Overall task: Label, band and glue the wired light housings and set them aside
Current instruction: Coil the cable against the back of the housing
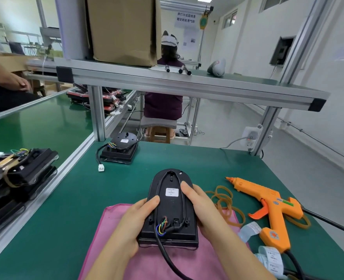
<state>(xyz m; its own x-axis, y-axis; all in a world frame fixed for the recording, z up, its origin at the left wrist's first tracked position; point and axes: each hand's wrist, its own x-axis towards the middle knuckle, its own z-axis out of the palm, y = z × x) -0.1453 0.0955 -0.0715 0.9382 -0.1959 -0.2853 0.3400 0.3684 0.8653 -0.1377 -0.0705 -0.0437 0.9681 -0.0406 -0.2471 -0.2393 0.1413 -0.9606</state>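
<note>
Black plastic housings, already banded (25, 170), lie stacked at the far left. The left hand (136, 219) grips the current light housing (172, 213) by its left edge, thumb on the back face. The right hand (199, 205) clamps the opposite edge the same way, over a pink cloth (110, 229) on the green counter (76, 199). The shell looks rigid and light, so edge holds suit it. Avoid tugging the thin coloured wires (162, 225) or the trailing cable (167, 251). Its white label (172, 192) carries print too small to read. Rubber bands (223, 199) and an orange glue gun (272, 209) lie to the right.
</note>
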